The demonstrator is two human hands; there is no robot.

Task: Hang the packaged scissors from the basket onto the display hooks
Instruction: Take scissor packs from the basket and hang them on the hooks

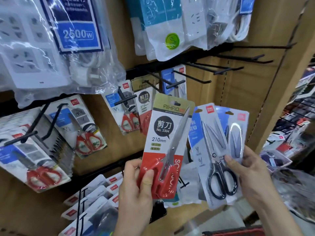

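Currently the red-handled scissors pack (163, 143) is held upright, pinched at its handle end in the grip of the left hand (136, 193), with its hang hole just below and right of the matching hook (150, 84), while two blue-carded packs (213, 142) are clasped in the right hand (252, 171).

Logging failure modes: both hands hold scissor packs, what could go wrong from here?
1. The right hand pinches two fanned packs, the black-handled pack and a rear pack; one could slip while hanging.
2. The left hand grips the red-handled pack at its bottom, far from its hang hole, so threading may wobble.
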